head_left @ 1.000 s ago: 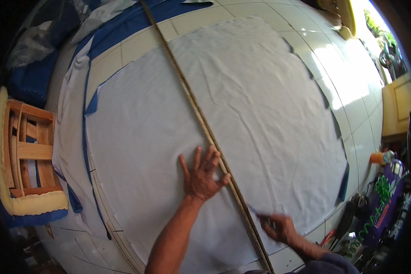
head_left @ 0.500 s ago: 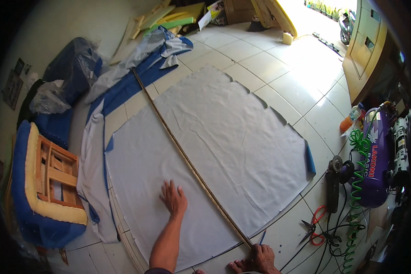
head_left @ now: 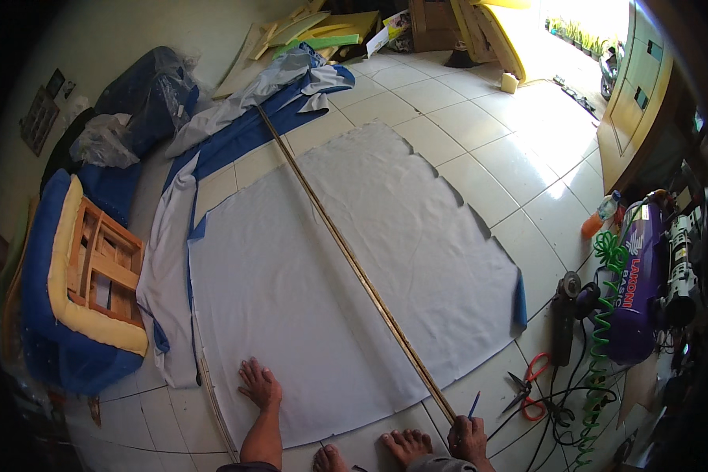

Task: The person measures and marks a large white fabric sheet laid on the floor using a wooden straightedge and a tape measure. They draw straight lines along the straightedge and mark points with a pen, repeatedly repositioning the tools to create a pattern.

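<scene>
A large sheet of fabric [head_left: 291,315], pale grey on the upper face and blue beneath, lies spread on the floor. My left hand [head_left: 259,383] rests on it near the near-left edge, fingers spread. A long thin wooden strip [head_left: 346,252] crosses the sheet from the far left toward me. At its near end, my right hand [head_left: 468,439] is closed round the strip, just off the sheet's edge. A blue pen or pencil [head_left: 474,403] sticks up from that same hand. The far tip of the strip reaches a heap of blue-and-grey cloth [head_left: 236,130].
Red-handled scissors [head_left: 533,391], an angle grinder [head_left: 563,315] and a purple air compressor [head_left: 636,287] with a green coiled hose [head_left: 598,346] are on the right. An upturned blue padded seat [head_left: 79,291] with a wooden frame stands left. Foam pieces [head_left: 330,31] are piled far back. My bare feet [head_left: 407,446] are at the near edge.
My left hand has slid toward me and left over the fabric. Creases right of the strip look flatter. My right hand stays at the strip's near end; the view has shifted slightly.
</scene>
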The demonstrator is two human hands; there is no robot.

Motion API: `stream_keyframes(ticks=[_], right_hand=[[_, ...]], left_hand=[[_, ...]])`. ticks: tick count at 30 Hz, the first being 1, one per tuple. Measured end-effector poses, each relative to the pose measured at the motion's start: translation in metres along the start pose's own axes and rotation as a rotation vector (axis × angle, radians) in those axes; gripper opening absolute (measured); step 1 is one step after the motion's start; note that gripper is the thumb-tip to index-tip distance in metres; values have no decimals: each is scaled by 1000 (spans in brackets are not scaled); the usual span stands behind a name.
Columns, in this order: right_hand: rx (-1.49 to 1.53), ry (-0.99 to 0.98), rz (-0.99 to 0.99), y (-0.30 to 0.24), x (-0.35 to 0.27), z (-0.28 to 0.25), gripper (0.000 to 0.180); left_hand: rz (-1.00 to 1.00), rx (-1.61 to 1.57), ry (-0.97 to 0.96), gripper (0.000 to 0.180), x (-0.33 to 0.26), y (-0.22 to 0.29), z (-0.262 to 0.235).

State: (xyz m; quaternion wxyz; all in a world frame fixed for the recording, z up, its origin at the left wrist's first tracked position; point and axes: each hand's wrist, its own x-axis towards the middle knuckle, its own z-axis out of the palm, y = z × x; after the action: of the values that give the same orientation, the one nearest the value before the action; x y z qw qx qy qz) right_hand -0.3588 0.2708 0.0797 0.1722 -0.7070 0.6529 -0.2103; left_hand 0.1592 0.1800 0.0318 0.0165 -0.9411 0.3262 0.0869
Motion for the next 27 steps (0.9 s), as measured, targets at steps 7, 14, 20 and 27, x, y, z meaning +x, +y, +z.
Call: stream_keyframes(ticks=[7,14,20,27], right_hand=[[-15,31,58,-12,11,10,38],[70,60,-15,-9,10,2,37],[5,53,0,-4,1,15,37],[-32,44,8,6,12,20,39]], left_hand=[[0,27,-4,58,4,-26,-1],[114,-65,139,58,8,27,11],[651,-235,151,57,5,160,16],[892,-221,-51,62,-1,287,3]])
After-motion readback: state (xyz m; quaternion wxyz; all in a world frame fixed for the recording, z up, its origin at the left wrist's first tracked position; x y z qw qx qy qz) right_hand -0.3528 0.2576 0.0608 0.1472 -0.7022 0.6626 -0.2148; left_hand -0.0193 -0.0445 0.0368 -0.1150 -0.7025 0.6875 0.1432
